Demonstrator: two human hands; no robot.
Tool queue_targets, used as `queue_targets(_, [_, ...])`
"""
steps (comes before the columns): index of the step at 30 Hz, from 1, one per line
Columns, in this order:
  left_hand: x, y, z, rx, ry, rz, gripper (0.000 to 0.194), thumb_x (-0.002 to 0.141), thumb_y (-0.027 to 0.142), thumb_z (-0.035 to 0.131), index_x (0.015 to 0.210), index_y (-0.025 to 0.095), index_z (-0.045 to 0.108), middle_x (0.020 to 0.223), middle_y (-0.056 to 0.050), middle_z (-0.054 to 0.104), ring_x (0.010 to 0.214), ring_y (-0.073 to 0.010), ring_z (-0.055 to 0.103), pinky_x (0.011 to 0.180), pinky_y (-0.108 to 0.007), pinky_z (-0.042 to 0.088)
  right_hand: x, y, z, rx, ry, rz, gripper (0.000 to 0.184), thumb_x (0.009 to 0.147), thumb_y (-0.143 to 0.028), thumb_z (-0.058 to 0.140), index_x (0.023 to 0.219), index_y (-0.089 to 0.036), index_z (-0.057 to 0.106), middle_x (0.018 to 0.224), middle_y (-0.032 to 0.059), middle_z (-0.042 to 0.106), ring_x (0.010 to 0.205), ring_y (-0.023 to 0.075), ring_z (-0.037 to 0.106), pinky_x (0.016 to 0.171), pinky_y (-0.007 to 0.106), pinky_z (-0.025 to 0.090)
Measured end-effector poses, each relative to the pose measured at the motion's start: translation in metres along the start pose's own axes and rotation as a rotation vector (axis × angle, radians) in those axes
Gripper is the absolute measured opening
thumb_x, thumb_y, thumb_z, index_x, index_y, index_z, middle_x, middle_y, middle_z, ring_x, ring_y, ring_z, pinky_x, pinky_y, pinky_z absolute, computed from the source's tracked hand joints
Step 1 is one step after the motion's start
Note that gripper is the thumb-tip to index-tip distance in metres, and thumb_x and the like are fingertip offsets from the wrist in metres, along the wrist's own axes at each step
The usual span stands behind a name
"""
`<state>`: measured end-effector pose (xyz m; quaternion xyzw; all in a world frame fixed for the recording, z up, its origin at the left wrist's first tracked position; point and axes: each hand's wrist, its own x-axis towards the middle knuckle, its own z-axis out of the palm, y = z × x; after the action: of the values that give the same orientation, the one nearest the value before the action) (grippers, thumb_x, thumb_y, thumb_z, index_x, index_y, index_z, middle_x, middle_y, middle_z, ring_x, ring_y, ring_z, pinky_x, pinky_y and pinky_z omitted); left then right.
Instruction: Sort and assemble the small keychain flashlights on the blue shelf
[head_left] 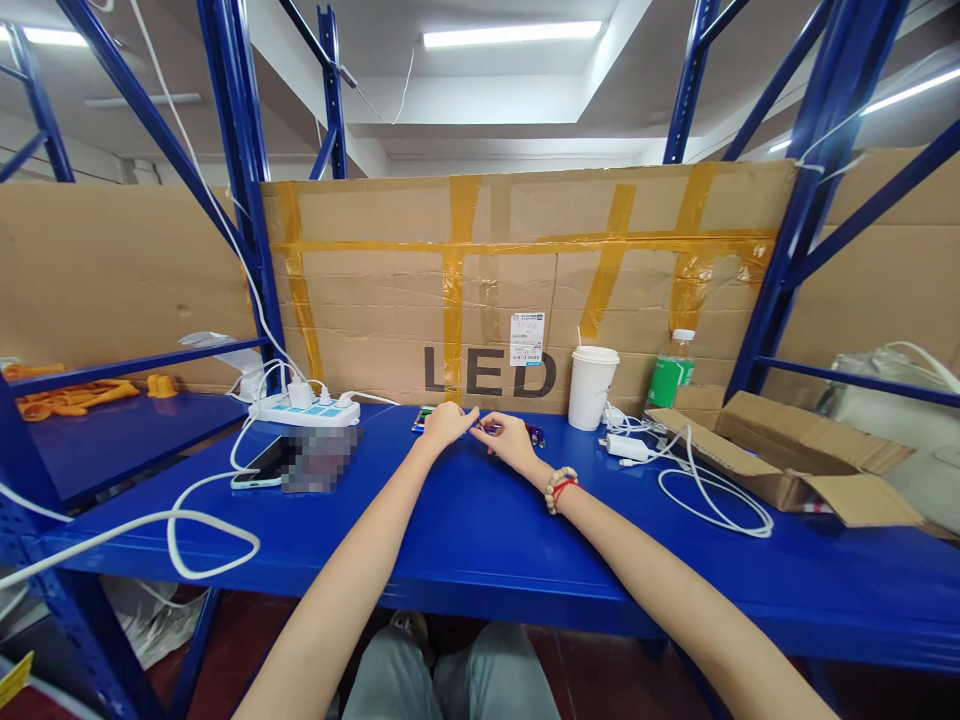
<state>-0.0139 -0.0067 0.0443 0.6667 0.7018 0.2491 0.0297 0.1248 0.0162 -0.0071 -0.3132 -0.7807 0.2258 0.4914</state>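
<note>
Over the back part of the blue shelf top [487, 540], my two hands almost meet. My left hand [448, 425] shows its back, with one digit reaching towards the right; its other fingers look curled in and are mostly hidden. My right hand [506, 438], with a beaded bracelet [561, 489] at the wrist, has its fingers pinched together. Whatever lies between the fingers is too small to make out. Small dark purple pieces [537, 436] lie just beyond my right hand. A small flat colourful item [421, 419] is partly covered by my left hand.
Left are a power strip [307, 408] with plugs and a phone [264, 463] beside a blurred patch. Right stand a white cup [593, 388], a green-labelled bottle [671, 372], a white cable [720, 505] and an open cardboard box [787, 450]. A taped cardboard panel [360, 300] closes the back.
</note>
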Motion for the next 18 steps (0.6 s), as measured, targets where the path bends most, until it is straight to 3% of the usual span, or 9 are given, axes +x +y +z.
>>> queue_targets(9, [0.003,-0.005,0.003,-0.039,0.053,0.007,0.047,0.08,0.048,0.035,0.049,0.018,0.054,0.063,-0.006,0.063,0.067,-0.0185,0.059,0.056,-0.025,0.035,0.002,0.002,0.001,-0.047,-0.012,0.021,0.024,0.076,-0.044,0.056,0.073,-0.02,0.058,0.072,-0.0015,0.063,0.043,0.0108,0.056,0.047,0.024,0.043])
queue_targets(12, [0.004,-0.006,0.003,-0.036,0.065,-0.015,0.046,0.081,0.045,0.034,0.049,0.018,0.054,0.064,-0.006,0.065,0.068,-0.0179,0.06,0.056,-0.024,0.036,0.001,-0.001,-0.001,-0.126,0.039,-0.003,0.021,0.076,-0.042,0.056,0.08,-0.021,0.061,0.077,-0.0009,0.066,0.05,0.0115,0.058,0.051,0.025,0.045])
queue_targets(18, [0.005,-0.011,0.0,-0.042,0.101,-0.106,0.044,0.082,0.042,0.034,0.056,0.019,0.06,0.072,-0.007,0.068,0.077,-0.0194,0.062,0.061,-0.024,0.039,0.001,-0.035,-0.022,-0.292,0.202,-0.12,0.013,0.076,-0.032,0.054,0.077,-0.022,0.063,0.082,0.0008,0.065,0.063,0.0119,0.059,0.057,0.024,0.045])
